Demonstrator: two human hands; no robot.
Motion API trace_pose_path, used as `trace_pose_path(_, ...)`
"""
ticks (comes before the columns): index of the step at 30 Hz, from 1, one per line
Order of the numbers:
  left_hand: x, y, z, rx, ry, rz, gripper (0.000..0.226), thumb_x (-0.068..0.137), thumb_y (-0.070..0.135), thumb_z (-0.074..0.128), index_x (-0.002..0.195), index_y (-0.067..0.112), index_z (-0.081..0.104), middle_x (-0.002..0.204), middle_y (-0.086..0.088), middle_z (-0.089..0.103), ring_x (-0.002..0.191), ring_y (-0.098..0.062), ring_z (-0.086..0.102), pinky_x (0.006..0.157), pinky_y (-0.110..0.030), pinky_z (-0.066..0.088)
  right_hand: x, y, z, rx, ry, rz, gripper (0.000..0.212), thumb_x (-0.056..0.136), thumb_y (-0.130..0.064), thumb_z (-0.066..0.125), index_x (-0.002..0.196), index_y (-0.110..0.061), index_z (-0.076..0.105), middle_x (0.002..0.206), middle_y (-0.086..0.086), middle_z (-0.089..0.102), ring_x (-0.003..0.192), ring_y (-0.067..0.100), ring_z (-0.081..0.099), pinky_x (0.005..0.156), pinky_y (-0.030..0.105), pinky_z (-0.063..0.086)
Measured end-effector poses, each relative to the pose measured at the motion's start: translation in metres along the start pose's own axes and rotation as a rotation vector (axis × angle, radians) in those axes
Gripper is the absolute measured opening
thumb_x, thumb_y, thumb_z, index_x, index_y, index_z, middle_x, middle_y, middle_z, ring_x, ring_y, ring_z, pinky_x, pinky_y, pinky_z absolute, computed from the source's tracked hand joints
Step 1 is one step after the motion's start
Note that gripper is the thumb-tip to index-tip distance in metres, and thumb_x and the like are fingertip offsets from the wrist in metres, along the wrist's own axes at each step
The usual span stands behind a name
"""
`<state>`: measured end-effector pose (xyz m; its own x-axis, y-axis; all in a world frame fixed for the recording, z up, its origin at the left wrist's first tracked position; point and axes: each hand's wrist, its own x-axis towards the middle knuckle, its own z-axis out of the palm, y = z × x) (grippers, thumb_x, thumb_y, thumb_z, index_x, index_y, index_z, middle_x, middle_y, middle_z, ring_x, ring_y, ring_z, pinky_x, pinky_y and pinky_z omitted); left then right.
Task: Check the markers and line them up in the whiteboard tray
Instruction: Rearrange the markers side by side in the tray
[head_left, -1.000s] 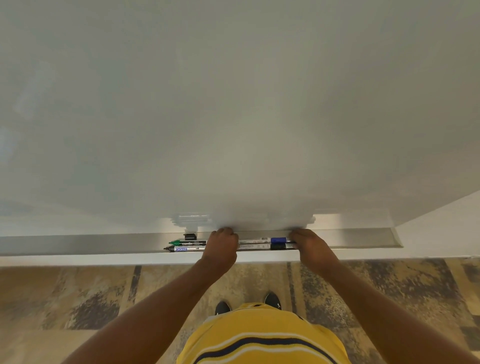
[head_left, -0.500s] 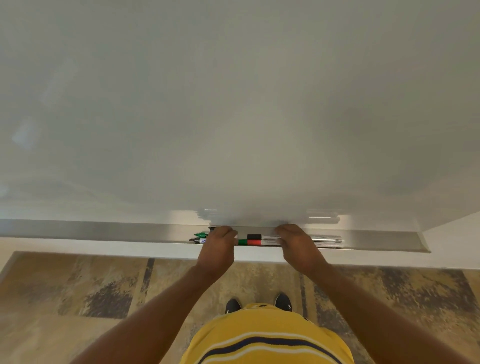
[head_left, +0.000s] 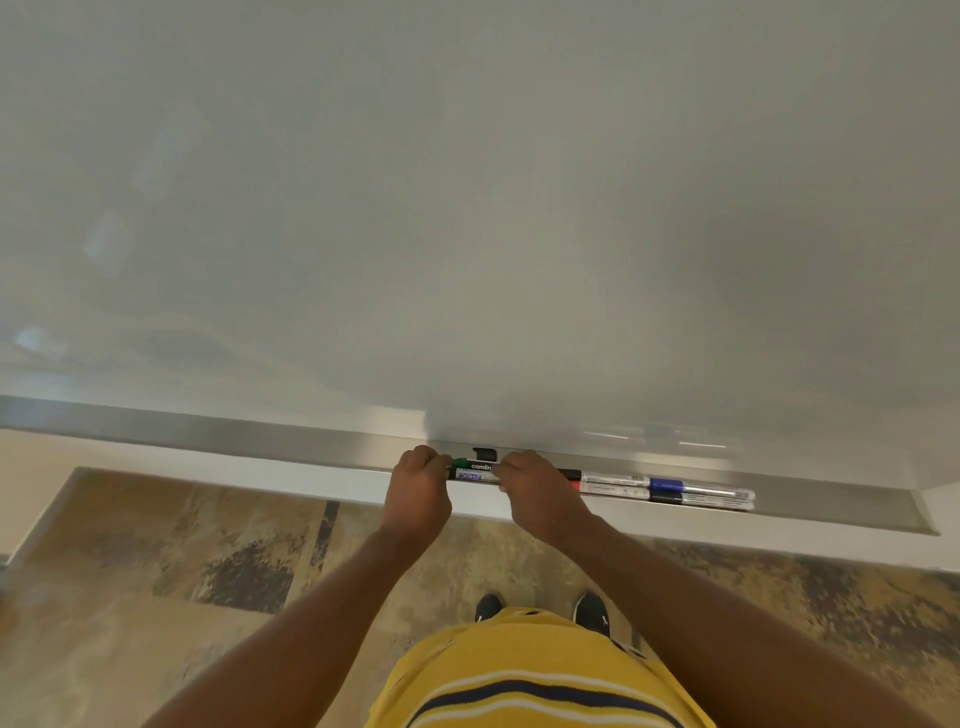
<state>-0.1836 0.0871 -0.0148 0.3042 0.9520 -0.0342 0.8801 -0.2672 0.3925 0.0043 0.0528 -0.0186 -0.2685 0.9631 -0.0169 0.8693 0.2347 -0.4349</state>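
Note:
Several markers lie end to end in the metal whiteboard tray (head_left: 260, 434). My left hand (head_left: 418, 491) and my right hand (head_left: 535, 493) both rest on the tray's front, fingers curled over a green-capped marker (head_left: 475, 466) and a white marker (head_left: 472, 476) lying between them. To the right lie a red-and-black marker pair (head_left: 613, 483) and then a blue-capped marker (head_left: 696, 487) above a black-capped marker (head_left: 696, 500). A small black cap (head_left: 484, 452) sits at the tray's back. The marker ends under my fingers are hidden.
The blank whiteboard (head_left: 467, 208) fills the upper view. The tray's right end (head_left: 919, 514) stops near the board's corner. Below are a patterned floor (head_left: 208, 571), my shoes and my yellow striped shirt (head_left: 519, 675).
My hands have drawn closer together on the left pair of markers. The view has shifted left, so the blue and black markers now show uncovered to the right of my right hand.

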Motion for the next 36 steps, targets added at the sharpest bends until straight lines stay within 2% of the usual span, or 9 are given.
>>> trace_pose_path(8, 0.001, -0.015, -0.003, -0.025, 0.024, -0.067, 0.040, 0.076, -0.015, 0.064, 0.112, 0.001, 0.068, 0.105, -0.017, 0.068, 0.094, -0.029, 0.061, 0.080, -0.036, 0.055, 0.009, -0.013, 0.008, -0.149, -0.019, 0.045, 0.022, 0.072, 0.004, 0.068, 0.091, -0.007, 0.065, 0.085, 0.010, 0.066, 0.079, 0.027, 0.059, 0.068, 0.037, 0.052)
trace_pose_path(13, 0.004, -0.018, -0.006, -0.029, 0.031, -0.066, 0.038, 0.078, -0.012, 0.064, 0.112, 0.002, 0.068, 0.104, -0.015, 0.069, 0.092, -0.030, 0.062, 0.079, -0.037, 0.055, 0.014, -0.017, 0.010, -0.199, -0.056, 0.072, 0.019, 0.077, -0.001, 0.066, 0.096, -0.005, 0.065, 0.096, 0.012, 0.064, 0.092, 0.029, 0.057, 0.075, 0.039, 0.052)
trace_pose_path(16, 0.008, -0.017, -0.009, -0.034, 0.020, -0.043, 0.034, 0.080, -0.010, 0.062, 0.112, 0.002, 0.068, 0.104, -0.016, 0.068, 0.093, -0.033, 0.062, 0.079, -0.039, 0.056, 0.017, -0.018, 0.010, -0.196, -0.059, 0.108, 0.021, 0.083, -0.005, 0.062, 0.104, -0.004, 0.059, 0.107, 0.014, 0.059, 0.102, 0.030, 0.053, 0.083, 0.038, 0.046)
trace_pose_path(21, 0.014, -0.011, -0.013, -0.037, 0.016, 0.049, 0.030, 0.082, -0.005, 0.064, 0.111, 0.003, 0.069, 0.106, -0.015, 0.070, 0.093, -0.031, 0.063, 0.081, -0.039, 0.057, 0.006, -0.015, 0.004, -0.110, 0.011, 0.144, 0.024, 0.082, -0.003, 0.062, 0.106, -0.005, 0.057, 0.104, 0.011, 0.060, 0.097, 0.026, 0.054, 0.085, 0.032, 0.042)
trace_pose_path(26, 0.026, 0.004, -0.010, 0.057, -0.058, 0.228, 0.035, 0.074, -0.010, 0.057, 0.101, 0.008, 0.071, 0.098, -0.008, 0.070, 0.092, -0.030, 0.063, 0.071, -0.035, 0.055, -0.027, 0.004, -0.011, 0.038, 0.136, 0.291, 0.021, 0.077, 0.006, 0.061, 0.091, -0.008, 0.061, 0.091, 0.008, 0.060, 0.085, 0.023, 0.052, 0.073, 0.035, 0.048)
trace_pose_path(30, 0.033, 0.016, 0.000, 0.106, -0.084, 0.286, 0.033, 0.075, -0.004, 0.059, 0.102, 0.013, 0.071, 0.097, -0.005, 0.070, 0.093, -0.028, 0.065, 0.071, -0.034, 0.054, -0.055, 0.017, -0.017, 0.040, 0.164, 0.408, 0.023, 0.078, 0.001, 0.067, 0.096, -0.013, 0.063, 0.092, 0.006, 0.061, 0.082, 0.017, 0.049, 0.073, 0.028, 0.045)
trace_pose_path(32, 0.034, 0.019, 0.003, 0.147, -0.095, 0.314, 0.035, 0.069, -0.001, 0.068, 0.099, 0.015, 0.073, 0.090, -0.004, 0.072, 0.084, -0.027, 0.068, 0.065, -0.032, 0.055, -0.065, 0.022, -0.018, 0.029, 0.174, 0.449, 0.025, 0.078, -0.003, 0.070, 0.100, -0.014, 0.062, 0.093, 0.005, 0.062, 0.082, 0.015, 0.049, 0.072, 0.025, 0.043)
trace_pose_path(34, 0.035, 0.025, 0.003, 0.227, -0.119, 0.337, 0.036, 0.054, 0.002, 0.079, 0.085, 0.019, 0.075, 0.075, 0.000, 0.071, 0.069, -0.024, 0.069, 0.052, -0.026, 0.052, -0.073, 0.024, -0.021, 0.042, 0.186, 0.489, 0.023, 0.079, -0.006, 0.071, 0.099, -0.014, 0.063, 0.092, 0.006, 0.063, 0.079, 0.015, 0.050, 0.069, 0.024, 0.043)
trace_pose_path(36, 0.036, 0.027, 0.006, 0.280, -0.136, 0.323, 0.029, 0.055, 0.004, 0.081, 0.079, 0.018, 0.074, 0.072, -0.001, 0.071, 0.067, -0.024, 0.068, 0.050, -0.026, 0.051, -0.079, 0.025, -0.022, 0.057, 0.193, 0.515, 0.020, 0.079, -0.006, 0.071, 0.096, -0.014, 0.063, 0.089, 0.007, 0.063, 0.075, 0.015, 0.050, 0.064, 0.025, 0.043)
